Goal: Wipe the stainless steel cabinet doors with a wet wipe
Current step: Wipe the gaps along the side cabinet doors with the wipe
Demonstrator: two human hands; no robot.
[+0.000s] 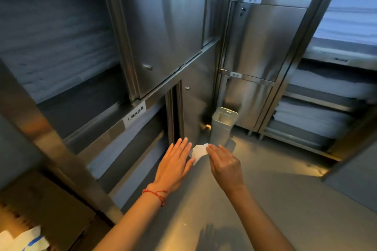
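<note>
White wet wipe [198,152] — crumpled, small

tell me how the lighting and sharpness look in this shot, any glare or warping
Head view: dim and bluish overall, with warm light pooling on the floor; soft streaky glare on the steel cabinet doors; wide-angle warping bends the cabinet edges; the hands, left and right, and the wipe look slightly soft.

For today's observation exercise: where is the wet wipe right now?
In the head view, the wet wipe is low at centre, between the left hand and the right hand, which pinches it, just before the metal bin.
</note>
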